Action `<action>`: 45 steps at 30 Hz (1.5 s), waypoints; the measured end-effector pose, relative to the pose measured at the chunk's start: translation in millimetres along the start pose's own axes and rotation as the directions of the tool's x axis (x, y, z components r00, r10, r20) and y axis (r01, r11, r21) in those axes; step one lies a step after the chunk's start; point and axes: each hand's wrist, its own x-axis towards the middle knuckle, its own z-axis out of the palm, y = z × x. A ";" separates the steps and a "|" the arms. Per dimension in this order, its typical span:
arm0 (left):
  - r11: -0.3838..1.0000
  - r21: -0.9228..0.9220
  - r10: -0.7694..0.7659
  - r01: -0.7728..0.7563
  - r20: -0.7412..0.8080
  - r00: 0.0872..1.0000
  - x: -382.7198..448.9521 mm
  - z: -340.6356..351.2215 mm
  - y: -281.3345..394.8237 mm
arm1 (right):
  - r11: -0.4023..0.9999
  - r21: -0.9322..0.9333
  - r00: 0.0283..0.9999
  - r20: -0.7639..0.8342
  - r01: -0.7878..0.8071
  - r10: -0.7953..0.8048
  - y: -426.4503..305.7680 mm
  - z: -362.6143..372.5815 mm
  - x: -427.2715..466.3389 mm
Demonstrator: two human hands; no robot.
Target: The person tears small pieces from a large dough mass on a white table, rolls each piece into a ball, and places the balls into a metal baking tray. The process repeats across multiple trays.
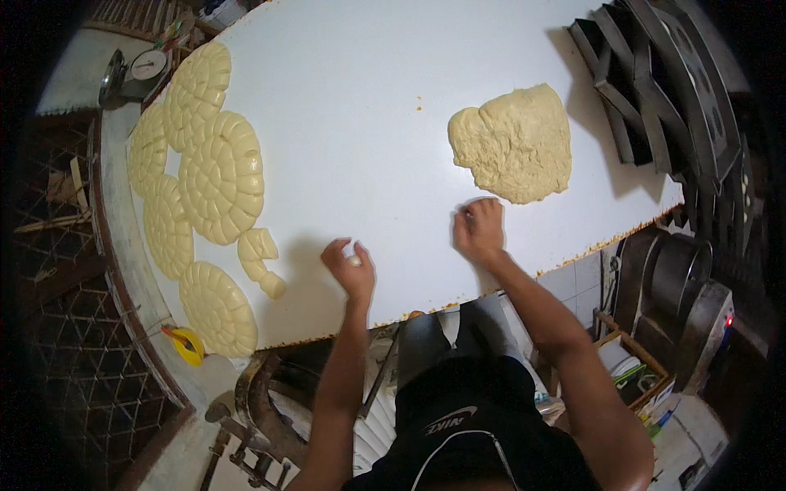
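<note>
My left hand (349, 270) is above the white tabletop near its front edge, fingers curled around a small pale piece, apparently dough (354, 261). Off to its left lies a short, partly cut dough strip (250, 253), with a stubby piece at its lower end. My right hand (482, 232) is just below a large, rough-surfaced slab of dough (522, 144), its fingers bent inward. Whether anything is inside that hand is hidden. Several flat rounds of dough (221, 178), made of scored segments set in spirals, cover the left side of the table.
Stacked dark metal trays (651, 92) stand at the right end of the table (344, 123). A dial scale (147, 64) is at the back left. Near the left corner sits a yellow scoop-like item (187, 347). Rust marks the front edge. Machinery (663, 307) stands below right.
</note>
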 end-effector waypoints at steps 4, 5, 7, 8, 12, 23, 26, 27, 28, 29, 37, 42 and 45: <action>0.973 -0.147 0.208 -0.180 0.200 0.958 -51.7 -2.0 -2.0 | 0.956 0.263 0.988 0.039 0.133 -0.148 -24.6 12.2 -55.4; 0.949 -0.246 0.262 -0.195 0.275 0.925 -56.4 -16.3 -24.9 | 0.926 0.321 0.971 0.062 0.199 -0.230 -10.7 -3.1 -70.1; 0.990 -0.138 0.069 -0.039 0.226 0.972 -29.4 -24.0 -42.7 | 0.996 0.080 0.991 0.132 -0.029 0.018 15.5 -16.2 -45.4; 0.997 -0.034 0.074 -0.071 0.096 0.993 -8.1 -9.1 -27.4 | 0.988 0.080 0.991 0.019 -0.133 0.132 -2.5 -2.4 -19.3; 0.968 -0.151 0.232 -0.200 0.235 0.944 -43.8 -7.0 20.0 | 0.971 0.234 0.999 0.001 0.040 -0.042 -54.6 19.3 -44.7; 0.987 -0.144 0.104 -0.065 0.287 0.952 -108.8 -27.8 26.5 | 0.904 0.425 0.979 0.198 -0.045 -0.044 -49.5 -13.2 -91.7; 0.940 -0.174 -0.228 0.293 0.317 0.921 -104.3 -43.5 42.7 | 0.797 0.504 0.903 0.413 -0.332 0.115 -12.1 -61.1 -69.1; 0.885 -0.203 -0.322 0.420 0.385 0.865 -92.6 -41.7 51.0 | 0.717 0.533 0.856 0.488 -0.448 0.172 -2.3 -80.2 -56.5; 0.813 -0.219 -0.407 0.540 0.450 0.795 -75.7 -41.4 64.8 | 0.690 0.562 0.877 0.415 -0.456 0.242 9.4 -104.3 -36.9; 0.729 -0.224 -0.483 0.647 0.502 0.717 -55.4 -41.6 79.4 | 0.586 0.634 0.861 0.417 -0.505 0.292 24.0 -140.4 -11.3; 0.741 -0.475 -0.129 0.475 0.593 0.795 153.1 62.5 356.8 | 0.920 0.359 0.889 -0.354 -0.158 0.291 261.9 -499.9 240.3; 0.582 -0.812 0.550 0.055 0.442 0.708 260.4 218.3 615.0 | 0.970 -0.090 0.961 -0.188 -0.224 0.204 396.7 -540.3 277.3; 0.454 -0.880 0.800 -0.137 0.336 0.497 300.0 302.9 763.2 | 0.956 -0.106 0.954 -0.159 -0.274 0.255 377.9 -536.3 270.2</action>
